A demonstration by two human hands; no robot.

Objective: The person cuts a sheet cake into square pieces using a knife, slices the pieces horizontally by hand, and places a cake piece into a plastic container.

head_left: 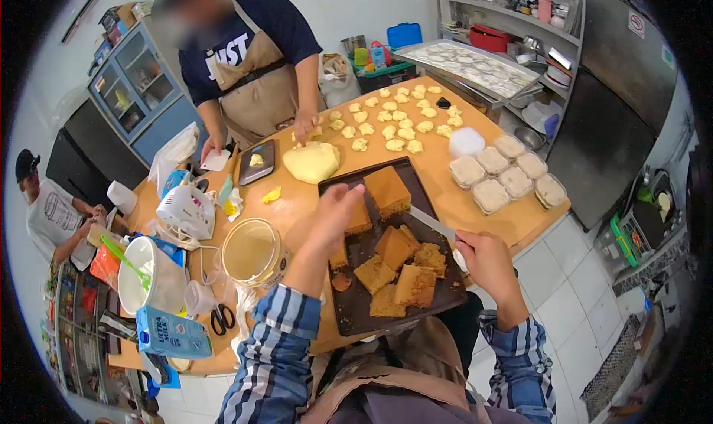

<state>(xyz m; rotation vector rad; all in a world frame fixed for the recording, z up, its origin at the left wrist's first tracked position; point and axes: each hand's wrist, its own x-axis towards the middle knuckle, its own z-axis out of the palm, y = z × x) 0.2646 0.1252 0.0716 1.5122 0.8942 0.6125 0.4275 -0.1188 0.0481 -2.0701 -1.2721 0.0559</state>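
Holding knife [431, 222], tan table [437, 173], tiled floor [568, 275]

one knife [431, 222], one milk carton [174, 333]

The left sleeve [271, 357] and the right sleeve [512, 372] were of woven plaid cloth, blue crossed with dark and white bands, both ending loosely along the forearm. A tan-brown apron [438, 350] covered the front, edged by a paler curved band. Muted purple cloth [405, 411] showed nearest the camera, with black legwear [465, 324] beyond.
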